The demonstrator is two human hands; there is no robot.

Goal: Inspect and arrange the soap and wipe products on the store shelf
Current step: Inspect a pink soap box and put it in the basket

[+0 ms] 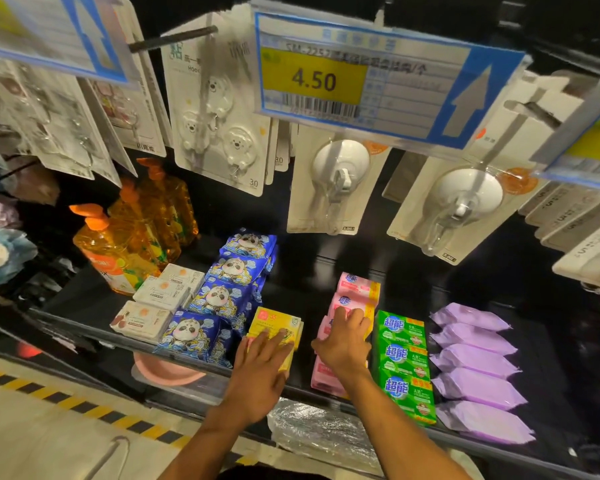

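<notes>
On the black shelf (pixel 291 271) lie rows of products. My left hand (pixel 262 365) lies flat, fingers straight, on the yellow soap boxes (pixel 276 323). My right hand (pixel 343 337) rests on the row of pink soap packs (pixel 357 289), its fingers bent over a pack's far edge. Green soap bars (pixel 404 362) run in a row right of the pink ones, and purple wipe packs (pixel 475 368) lie further right. Blue panda wipe packs (pixel 229 292) are stacked left of the yellow boxes, with white soap boxes (pixel 160 299) beside them.
Orange pump bottles (pixel 132 244) stand at the shelf's back left. Carded hooks (pixel 219 109) and suction hooks (pixel 340 181) hang above, behind a 4.50 price tag (pixel 361 77). A pink basin (pixel 167 372) sits below the shelf. Hazard tape (pixel 66 400) marks the floor.
</notes>
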